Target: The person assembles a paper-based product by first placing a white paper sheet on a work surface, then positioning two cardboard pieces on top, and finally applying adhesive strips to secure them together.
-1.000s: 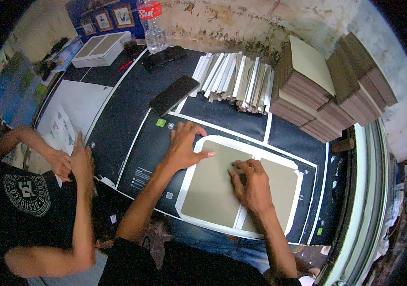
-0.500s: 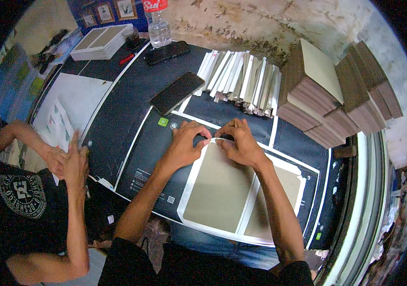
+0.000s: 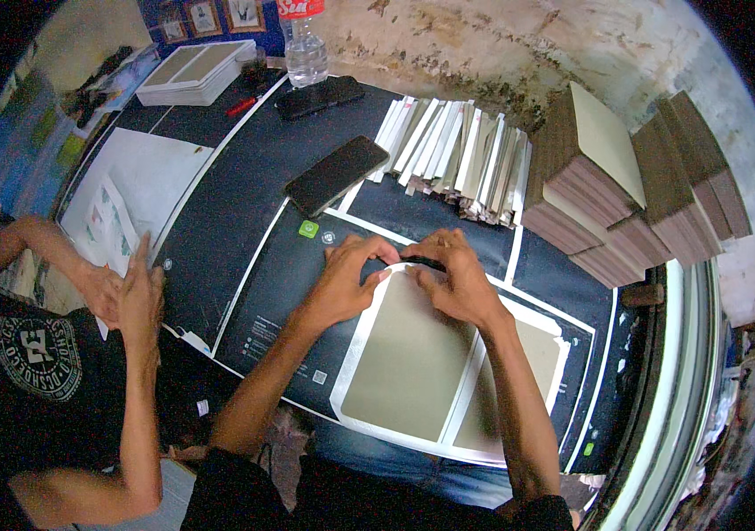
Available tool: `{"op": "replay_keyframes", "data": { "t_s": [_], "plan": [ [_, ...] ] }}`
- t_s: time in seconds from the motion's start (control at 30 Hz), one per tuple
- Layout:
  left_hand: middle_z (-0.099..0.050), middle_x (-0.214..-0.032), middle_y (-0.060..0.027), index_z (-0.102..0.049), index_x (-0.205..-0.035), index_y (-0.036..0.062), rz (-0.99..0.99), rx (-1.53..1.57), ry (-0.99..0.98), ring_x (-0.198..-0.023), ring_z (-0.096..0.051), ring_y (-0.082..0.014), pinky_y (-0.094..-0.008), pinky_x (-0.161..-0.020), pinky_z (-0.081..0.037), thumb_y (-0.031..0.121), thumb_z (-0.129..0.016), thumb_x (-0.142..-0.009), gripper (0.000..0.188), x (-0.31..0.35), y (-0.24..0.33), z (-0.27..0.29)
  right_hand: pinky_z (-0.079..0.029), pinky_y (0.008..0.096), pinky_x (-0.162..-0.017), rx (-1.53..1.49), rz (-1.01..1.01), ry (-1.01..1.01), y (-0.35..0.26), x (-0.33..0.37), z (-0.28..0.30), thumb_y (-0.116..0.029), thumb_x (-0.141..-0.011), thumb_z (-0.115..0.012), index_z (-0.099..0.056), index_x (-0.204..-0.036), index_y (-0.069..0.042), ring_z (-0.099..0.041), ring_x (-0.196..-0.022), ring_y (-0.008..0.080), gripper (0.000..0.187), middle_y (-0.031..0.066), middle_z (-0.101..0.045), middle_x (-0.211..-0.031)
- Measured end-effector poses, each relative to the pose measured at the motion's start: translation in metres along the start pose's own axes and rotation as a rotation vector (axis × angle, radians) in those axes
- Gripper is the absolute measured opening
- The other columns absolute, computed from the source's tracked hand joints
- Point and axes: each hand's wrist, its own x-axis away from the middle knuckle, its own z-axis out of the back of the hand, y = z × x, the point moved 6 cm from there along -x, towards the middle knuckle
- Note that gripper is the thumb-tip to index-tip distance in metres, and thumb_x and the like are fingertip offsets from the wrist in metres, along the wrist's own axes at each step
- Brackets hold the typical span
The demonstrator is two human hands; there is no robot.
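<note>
Grey boards [image 3: 408, 358] [image 3: 539, 350] — two — on one white sheet [image 3: 464, 394], two hands [image 3: 348, 279] [image 3: 450, 279] pinching its edge.

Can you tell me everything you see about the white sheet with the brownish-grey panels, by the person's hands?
The white sheet looks like paper. Two smooth, brownish-grey panels, perhaps cardboard, sit side by side on it, with a white strip between them and white margins outside. It lies mostly flat on the dark tabletop, near the person's body. Fingers of the left hand and right hand are at its far left corner; the right forearm hides part of it.
</note>
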Motion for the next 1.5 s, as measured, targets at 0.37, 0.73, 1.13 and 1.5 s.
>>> {"op": "replay_keyframes", "data": {
  "t_s": [0.37,0.73,1.13,1.5],
  "plan": [
    [-0.072,-0.098,-0.0105,-0.040,-0.132,0.0031,0.097,0.057,0.002,-0.101,-0.070,-0.0263,-0.0447,-0.095,-0.045,-0.005,-0.069,-0.083,0.057,-0.002,0.000,0.005,-0.049,0.0421,-0.091,0.215,0.119,-0.114,-0.024,-0.009,-0.007,-0.005,-0.082,-0.072,-0.076,-0.099,0.000,-0.058,-0.096,0.0315,0.018,0.0151,-0.065,-0.093],
    [-0.071,-0.097,-0.0087,-0.037,-0.134,0.0012,0.186,0.108,-0.001,-0.098,-0.068,-0.0269,-0.0495,-0.097,-0.034,-0.002,-0.067,-0.085,0.058,-0.002,-0.010,-0.004,-0.047,0.0444,-0.095,0.096,0.179,-0.085,-0.008,-0.008,-0.015,0.001,-0.081,-0.070,-0.072,-0.101,0.002,-0.057,-0.095,0.0352,0.020,0.0165,-0.065,-0.097],
    [-0.071,-0.101,-0.0096,-0.035,-0.135,0.0009,0.155,0.004,-0.001,-0.104,-0.066,-0.0286,-0.0514,-0.098,-0.031,-0.002,-0.065,-0.086,0.058,0.001,-0.012,-0.009,-0.044,0.0421,-0.088,-0.042,0.032,-0.076,0.008,-0.008,-0.019,0.004,-0.082,-0.065,-0.068,-0.096,0.002,-0.057,-0.093,0.0351,0.015,0.0178,-0.062,-0.091],
    [-0.071,-0.101,-0.0112,-0.035,-0.139,-0.0009,0.237,0.066,0.002,-0.101,-0.066,-0.0304,-0.0517,-0.099,-0.035,-0.001,-0.065,-0.086,0.062,0.000,-0.013,-0.008,-0.047,0.0423,-0.092,-0.048,0.117,-0.004,-0.004,0.000,-0.012,0.010,-0.077,-0.068,-0.074,-0.104,0.001,-0.060,-0.098,0.0311,0.029,0.0140,-0.069,-0.102]
  ]
}}
